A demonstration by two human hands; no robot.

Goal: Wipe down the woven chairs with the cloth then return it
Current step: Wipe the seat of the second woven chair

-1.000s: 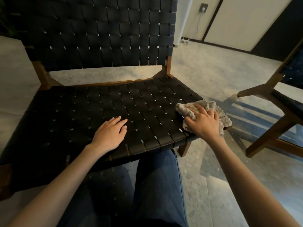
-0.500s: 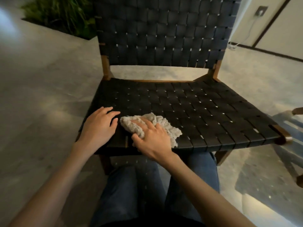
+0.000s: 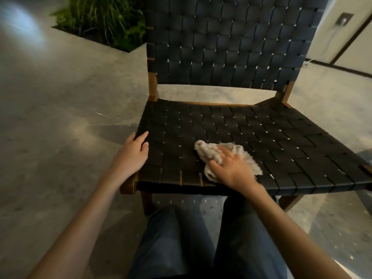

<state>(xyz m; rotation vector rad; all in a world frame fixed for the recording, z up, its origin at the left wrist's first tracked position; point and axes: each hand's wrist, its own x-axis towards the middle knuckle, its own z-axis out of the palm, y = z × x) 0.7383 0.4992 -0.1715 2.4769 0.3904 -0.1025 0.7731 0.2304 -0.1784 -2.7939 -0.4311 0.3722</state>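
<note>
Can't see top of chair [image 3: 231, 47] backrest, cropped by upper edge; front right seat corner cropped too. Can't see middle of cloth [image 3: 208, 152], covered by right hand [image 3: 231, 170]. Can't make out wall plate [image 3: 345, 18] right of chair back, blurred. Also loses top of plant [image 3: 104, 19] left of chair back.

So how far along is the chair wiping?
Midway at best, I'd guess. The right hand presses the cloth on the front of the seat, and the left hand rests on its left edge. No wiped patch shows as done. The backrest, any other chair and returning the cloth look left.
</note>
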